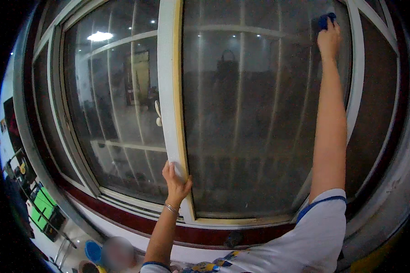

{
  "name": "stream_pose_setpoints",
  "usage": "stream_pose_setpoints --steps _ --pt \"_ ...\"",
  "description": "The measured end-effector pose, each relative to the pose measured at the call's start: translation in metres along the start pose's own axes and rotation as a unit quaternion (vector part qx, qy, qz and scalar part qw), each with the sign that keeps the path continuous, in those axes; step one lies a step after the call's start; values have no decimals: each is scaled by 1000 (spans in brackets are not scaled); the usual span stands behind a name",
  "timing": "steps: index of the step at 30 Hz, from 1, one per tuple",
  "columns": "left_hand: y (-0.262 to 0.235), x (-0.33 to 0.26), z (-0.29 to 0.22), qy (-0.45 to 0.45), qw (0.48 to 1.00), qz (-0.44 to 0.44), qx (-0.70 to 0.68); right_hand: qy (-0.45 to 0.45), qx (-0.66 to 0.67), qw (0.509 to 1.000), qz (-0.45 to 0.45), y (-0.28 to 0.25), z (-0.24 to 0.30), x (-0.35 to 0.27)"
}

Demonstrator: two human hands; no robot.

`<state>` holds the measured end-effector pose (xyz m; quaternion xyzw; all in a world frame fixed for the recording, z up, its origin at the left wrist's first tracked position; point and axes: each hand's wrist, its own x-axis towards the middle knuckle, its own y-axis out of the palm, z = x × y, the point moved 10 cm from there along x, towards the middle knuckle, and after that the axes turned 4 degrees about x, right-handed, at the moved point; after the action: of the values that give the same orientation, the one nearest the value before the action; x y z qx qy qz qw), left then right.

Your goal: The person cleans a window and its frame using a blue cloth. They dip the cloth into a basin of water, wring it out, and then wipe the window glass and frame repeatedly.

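My right arm reaches up to the top right of the window, where my right hand presses a bunched dark blue cloth against the window pane. The pane looks hazy, with vertical bars showing behind it. Lower down, my left hand is wrapped round the white upright window frame in the middle, its fingers on the left side and thumb on the yellowish right edge. A pale latch sits on that frame above the hand.
A dark red sill runs under the window, with a small dark lump on it. At the lower left are a blue basin, a green and black box and thin metal rails. Another glass pane stands left.
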<state>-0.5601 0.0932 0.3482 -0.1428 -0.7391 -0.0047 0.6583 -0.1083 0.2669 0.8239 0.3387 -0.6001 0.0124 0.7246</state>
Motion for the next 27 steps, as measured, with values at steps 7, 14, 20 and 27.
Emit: stream_pose_setpoints --steps 7,14,20,27 --pt "-8 4 -1 -8 1000 -9 -12 -132 103 979 113 -6 213 -79" --pt "-10 4 -3 -7 999 -31 -22 -224 289 921 132 35 299 -26" --pt "-5 5 -9 -7 999 -12 -49 -105 169 971 131 110 343 68" --pt "9 4 -15 -7 998 -14 -63 -194 216 943 160 79 356 -9"
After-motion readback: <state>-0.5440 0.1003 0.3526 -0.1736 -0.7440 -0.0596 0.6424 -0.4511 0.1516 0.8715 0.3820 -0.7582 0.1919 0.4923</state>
